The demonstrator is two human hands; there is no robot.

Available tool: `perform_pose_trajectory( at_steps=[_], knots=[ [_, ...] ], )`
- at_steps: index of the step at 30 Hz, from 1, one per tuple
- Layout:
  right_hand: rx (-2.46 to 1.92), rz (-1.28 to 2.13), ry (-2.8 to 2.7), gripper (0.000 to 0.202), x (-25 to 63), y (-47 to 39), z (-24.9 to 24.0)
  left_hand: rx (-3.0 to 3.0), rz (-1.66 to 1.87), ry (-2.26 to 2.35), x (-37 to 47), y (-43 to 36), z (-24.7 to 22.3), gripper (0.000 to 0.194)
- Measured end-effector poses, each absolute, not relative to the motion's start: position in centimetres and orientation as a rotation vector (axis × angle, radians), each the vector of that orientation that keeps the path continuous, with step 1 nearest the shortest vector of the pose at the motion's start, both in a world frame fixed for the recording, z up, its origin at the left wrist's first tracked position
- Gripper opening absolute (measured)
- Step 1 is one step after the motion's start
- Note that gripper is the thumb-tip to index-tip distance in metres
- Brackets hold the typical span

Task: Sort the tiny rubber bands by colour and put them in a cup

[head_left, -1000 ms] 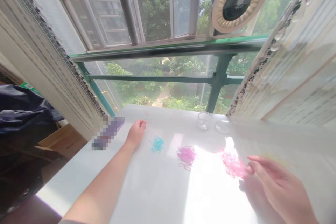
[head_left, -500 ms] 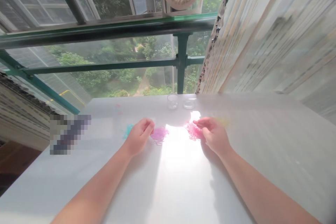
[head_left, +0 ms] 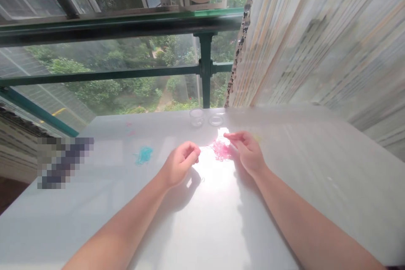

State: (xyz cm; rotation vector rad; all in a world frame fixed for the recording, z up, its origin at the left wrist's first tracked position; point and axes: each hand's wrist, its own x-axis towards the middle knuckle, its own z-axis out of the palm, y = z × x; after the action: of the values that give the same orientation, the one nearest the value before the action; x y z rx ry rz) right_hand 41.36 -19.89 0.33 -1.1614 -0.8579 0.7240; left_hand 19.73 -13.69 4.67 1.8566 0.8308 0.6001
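My left hand is closed in a pinch above the white table, left of a pile of pink loops that look like small rubber bands. Whatever sits between its fingertips is too small to make out. My right hand is at the right edge of the pink pile, fingers stretched out to the left, nothing visibly gripped. Farther left lies a teal pile of similar loops. A yellow pile shows partly behind my right hand. The purple pile is hidden, apparently behind my left hand.
At the far edge of the white table stand a clear cup and a low clear dish. Small pink bits lie at the back left. A green railing and string curtain border the table. Sunlight glares mid-table.
My left hand has moved right, uncovering the teal pile and covering the purple one. My right hand stays by the pink pile. The whole view has shifted slightly.
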Motion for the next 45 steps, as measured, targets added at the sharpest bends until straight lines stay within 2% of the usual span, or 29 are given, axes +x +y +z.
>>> perform_pose_trajectory(
  at_steps=[5,14,18,24,29,34,42,45],
  knots=[
    [-1.082,0.903,-0.690,0.013,41.5,-20.0,0.6,1.850,0.589,0.791,20.8,-14.5,4.7,0.023],
    [-1.091,0.848,-0.678,0.016,42.4,-20.0,0.3,1.770,0.581,0.728,20.9,-15.2,3.9,0.018],
    [-1.181,0.755,-0.864,0.016,41.8,-20.7,1.1,1.813,0.579,0.726,21.5,-15.8,4.3,0.019],
    [-1.154,1.009,-1.318,0.021,39.8,-22.1,2.0,1.941,0.560,0.812,23.4,-16.1,4.4,0.021],
    [-1.237,0.856,-1.291,0.017,39.6,-22.0,1.9,1.939,0.600,0.864,24.3,-15.7,3.2,0.021],
    [-1.222,1.043,-1.207,0.015,39.8,-21.9,1.9,1.916,0.595,0.854,24.1,-16.4,2.3,0.025],
    [-1.207,1.102,-1.366,0.011,39.9,-22.2,2.0,1.928,0.620,0.783,23.3,-17.1,2.2,0.024],
    [-1.233,1.056,-1.385,0.017,39.9,-22.3,2.0,1.917,0.632,0.774,23.3,-17.2,2.1,0.023]
  ],
)
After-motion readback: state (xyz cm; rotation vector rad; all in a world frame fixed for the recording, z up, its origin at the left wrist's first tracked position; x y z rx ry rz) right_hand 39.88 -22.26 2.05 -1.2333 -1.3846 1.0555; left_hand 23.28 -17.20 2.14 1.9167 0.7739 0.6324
